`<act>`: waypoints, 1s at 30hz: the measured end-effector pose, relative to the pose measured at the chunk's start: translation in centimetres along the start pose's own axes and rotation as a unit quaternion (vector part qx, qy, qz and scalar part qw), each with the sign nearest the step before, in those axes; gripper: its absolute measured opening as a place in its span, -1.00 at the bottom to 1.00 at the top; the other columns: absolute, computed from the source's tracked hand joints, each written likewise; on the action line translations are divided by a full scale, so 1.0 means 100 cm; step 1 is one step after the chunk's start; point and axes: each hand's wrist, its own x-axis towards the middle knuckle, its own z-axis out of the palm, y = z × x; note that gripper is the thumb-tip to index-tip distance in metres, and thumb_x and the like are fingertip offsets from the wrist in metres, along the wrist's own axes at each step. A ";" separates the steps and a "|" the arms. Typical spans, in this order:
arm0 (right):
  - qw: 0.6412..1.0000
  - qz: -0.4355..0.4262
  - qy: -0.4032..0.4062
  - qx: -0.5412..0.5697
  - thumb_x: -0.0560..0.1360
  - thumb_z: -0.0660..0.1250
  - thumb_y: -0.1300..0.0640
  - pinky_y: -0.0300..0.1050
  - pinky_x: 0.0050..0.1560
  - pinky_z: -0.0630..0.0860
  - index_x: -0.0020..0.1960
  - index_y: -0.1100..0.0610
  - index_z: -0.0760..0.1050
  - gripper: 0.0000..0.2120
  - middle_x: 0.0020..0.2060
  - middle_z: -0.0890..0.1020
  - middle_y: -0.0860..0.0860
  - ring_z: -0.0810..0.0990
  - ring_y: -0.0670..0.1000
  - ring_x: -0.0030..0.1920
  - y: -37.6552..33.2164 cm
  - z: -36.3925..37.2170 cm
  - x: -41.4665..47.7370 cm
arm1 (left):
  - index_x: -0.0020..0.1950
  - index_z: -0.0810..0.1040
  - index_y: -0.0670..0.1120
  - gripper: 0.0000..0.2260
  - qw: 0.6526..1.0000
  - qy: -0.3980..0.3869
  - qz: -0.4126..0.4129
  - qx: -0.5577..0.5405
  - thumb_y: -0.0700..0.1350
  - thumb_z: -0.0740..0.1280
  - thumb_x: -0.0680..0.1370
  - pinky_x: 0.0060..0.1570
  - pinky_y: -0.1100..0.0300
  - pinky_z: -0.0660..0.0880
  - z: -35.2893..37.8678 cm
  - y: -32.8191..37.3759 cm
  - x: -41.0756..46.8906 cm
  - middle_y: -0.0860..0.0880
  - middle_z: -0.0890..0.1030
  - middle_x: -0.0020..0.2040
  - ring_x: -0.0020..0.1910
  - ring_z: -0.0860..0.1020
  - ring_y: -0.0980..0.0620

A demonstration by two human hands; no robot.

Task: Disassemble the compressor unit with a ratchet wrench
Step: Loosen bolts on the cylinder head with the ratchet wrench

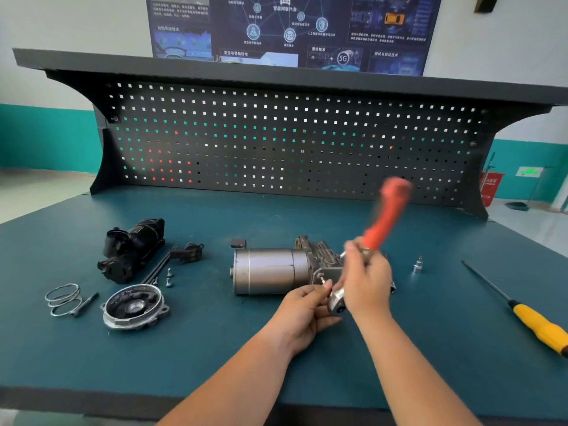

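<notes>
Judging by its steel barrel and cast head, the silver cylindrical metal compressor unit [270, 270], lying on its side mid-bench, looks heavy, rigid and slick, so I would steady it by the ribbed cast end. My right hand [365, 278] curls round the orange-handled chrome ratchet wrench [384, 219] low on its shank, and my left hand [304, 305] pinches the wrench's head at the unit's near corner. On the dark teal bench top [215, 358] a black plastic housing [132, 250] lies left and a yellow-handled screwdriver [538, 327] right, with a black perforated pegboard [276, 133] behind
</notes>
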 end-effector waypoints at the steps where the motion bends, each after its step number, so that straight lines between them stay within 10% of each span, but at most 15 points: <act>1: 0.990 0.094 0.072 0.081 0.50 0.19 0.05 -0.18 -0.53 0.31 -0.40 0.08 0.27 -0.69 -0.68 0.32 -0.09 0.34 -0.06 -0.64 0.006 -0.002 -0.001 | -0.22 0.53 -0.14 -0.81 1.000 -0.003 0.003 -0.001 -0.12 0.27 0.57 -0.41 0.27 0.56 0.000 0.001 0.000 -0.03 0.61 -0.36 -0.41 0.59 0.09; 5: 0.939 0.230 0.171 0.191 0.55 0.14 0.16 -0.20 -0.54 0.39 -0.36 0.12 0.22 -0.69 -0.69 0.29 -0.10 0.35 -0.04 -0.68 0.017 0.000 -0.004 | -0.21 0.53 -0.16 -0.82 1.000 -0.009 -0.001 -0.012 -0.15 0.26 0.57 -0.48 0.25 0.54 -0.001 0.002 -0.002 -0.03 0.60 -0.39 -0.47 0.58 0.09; 9: 0.998 -0.052 0.002 -0.030 0.46 0.17 -0.06 -0.09 -0.46 0.27 -0.42 -0.01 0.25 -0.69 -0.63 0.32 -0.12 0.34 -0.06 -0.56 -0.002 0.011 -0.007 | -0.18 0.55 -0.15 -0.82 1.000 -0.019 -0.006 -0.009 -0.19 0.23 0.59 -0.35 0.19 0.59 -0.003 0.002 -0.001 -0.03 0.57 -0.38 -0.41 0.57 0.09; 14: 0.892 -0.313 -0.173 -0.276 0.42 0.27 0.11 -0.20 -0.50 0.12 -0.36 -0.02 0.18 -0.70 -0.61 0.39 -0.04 0.37 0.09 -0.57 -0.018 0.029 -0.004 | -0.03 0.57 -0.20 -0.82 0.999 -0.036 0.024 -0.008 -0.28 0.17 0.58 -0.29 0.19 0.58 -0.004 0.001 -0.001 -0.10 0.64 -0.19 -0.22 0.63 0.01; 18: 0.996 -0.046 -0.034 -0.074 0.44 0.20 0.00 -0.09 -0.46 0.28 -0.43 -0.01 0.26 -0.71 -0.63 0.32 -0.10 0.37 0.04 -0.53 -0.006 0.015 -0.003 | -0.18 0.54 -0.19 -0.82 1.000 -0.001 0.024 0.014 -0.23 0.21 0.59 -0.30 0.18 0.59 -0.004 0.000 0.003 -0.06 0.60 -0.36 -0.37 0.58 0.07; 23: 0.941 0.227 0.176 0.178 0.55 0.16 0.17 -0.21 -0.57 0.40 -0.38 0.15 0.25 -0.67 -0.72 0.31 -0.07 0.34 -0.07 -0.69 0.013 0.001 -0.005 | -0.07 0.56 -0.19 -0.79 1.000 0.003 0.007 0.018 -0.07 0.23 0.59 -0.46 0.26 0.54 -0.001 -0.002 0.004 -0.03 0.66 -0.28 -0.41 0.60 0.12; 27: 0.998 0.008 0.053 -0.017 0.42 0.15 -0.11 -0.15 -0.47 0.32 -0.43 0.04 0.28 -0.68 -0.63 0.42 -0.03 0.43 -0.03 -0.56 -0.001 0.010 -0.012 | -0.29 0.57 -0.14 -0.73 1.000 0.004 -0.008 0.002 -0.18 0.24 0.59 -0.46 0.25 0.53 -0.004 0.000 0.002 0.00 0.56 -0.48 -0.49 0.55 0.11; 30: 0.933 -0.260 -0.087 -0.234 0.39 0.14 -0.02 -0.20 -0.48 0.13 -0.41 0.03 0.32 -0.77 -0.61 0.44 -0.02 0.40 0.04 -0.49 -0.012 0.024 -0.014 | -0.13 0.52 -0.21 -0.82 1.000 0.017 0.005 -0.026 -0.26 0.15 0.58 -0.27 0.18 0.50 -0.002 0.001 0.000 -0.11 0.56 -0.32 -0.32 0.55 0.02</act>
